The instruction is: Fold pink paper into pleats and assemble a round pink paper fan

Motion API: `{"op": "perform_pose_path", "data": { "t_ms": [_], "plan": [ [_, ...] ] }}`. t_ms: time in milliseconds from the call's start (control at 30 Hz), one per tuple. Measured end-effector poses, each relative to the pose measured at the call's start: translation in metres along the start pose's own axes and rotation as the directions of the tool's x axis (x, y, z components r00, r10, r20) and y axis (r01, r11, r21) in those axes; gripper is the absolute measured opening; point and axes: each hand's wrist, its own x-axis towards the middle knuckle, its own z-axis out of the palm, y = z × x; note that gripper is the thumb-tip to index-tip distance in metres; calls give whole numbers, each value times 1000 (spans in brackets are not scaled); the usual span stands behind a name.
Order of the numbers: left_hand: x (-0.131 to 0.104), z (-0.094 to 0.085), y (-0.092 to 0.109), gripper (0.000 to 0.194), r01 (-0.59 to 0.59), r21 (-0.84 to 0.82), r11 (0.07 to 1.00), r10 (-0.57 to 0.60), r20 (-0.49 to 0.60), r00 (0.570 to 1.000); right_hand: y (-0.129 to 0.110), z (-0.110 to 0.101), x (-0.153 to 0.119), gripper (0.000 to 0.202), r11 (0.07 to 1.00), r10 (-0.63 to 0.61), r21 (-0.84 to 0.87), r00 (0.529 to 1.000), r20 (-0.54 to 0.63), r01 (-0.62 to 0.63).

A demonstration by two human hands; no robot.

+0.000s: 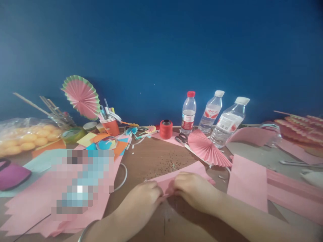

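Both hands grip the near edge of a sheet of pink paper (pixel 195 168) that lies on the brown table. My left hand (pixel 147 195) has its fingers curled on the edge, knuckles up. Close beside it, my right hand (pixel 190 190) pinches the same edge, and a narrow strip there looks turned up between the two. The fingertips are mostly hidden under the hands. Just past the paper are scattered dark specks (pixel 168 164). Behind it to the right lies a folded pink paper fan (pixel 208 148), with scissors (pixel 181 138) near it.
A red thread spool (pixel 166 129) and several water bottles (pixel 189 114) stand along the blue wall. To the left are pink sheets (pixel 32 205), an orange cup of pens (pixel 110 126) and a round pleated fan (pixel 80 97). More pink paper (pixel 248 181) lies at right.
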Motion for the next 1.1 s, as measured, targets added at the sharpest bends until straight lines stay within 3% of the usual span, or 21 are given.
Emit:
{"op": "perform_pose_path", "data": {
  "t_ms": [200,367,500,600,700,767,933,1100],
  "plan": [
    [-20,1,-11,19,127,-187,974,-148,-101,984,-10,0,1,16,996,79,-36,997,-21,-80],
    [-16,10,-8,13,51,-227,972,-80,-117,990,-23,11,19,13,999,12,-38,999,34,-11],
    [-28,9,-19,10,-14,-36,999,7,-190,982,-20,8,29,17,998,28,46,992,124,-34],
    [-46,10,-30,26,-110,213,971,159,-230,960,-18,-1,35,21,981,111,139,978,176,-136],
    [-59,10,-34,20,-183,318,930,268,-248,931,-17,-8,40,13,957,203,157,949,240,-244],
    [-61,9,-31,23,-218,347,912,306,-222,926,-17,-11,43,7,952,217,153,936,276,-266],
    [-55,8,-25,43,-271,395,878,309,-36,950,-15,-16,48,7,943,196,198,925,325,-269],
    [-54,8,-24,45,-272,357,894,289,3,957,-16,-20,53,8,937,214,185,904,369,-297]
  ]
}}
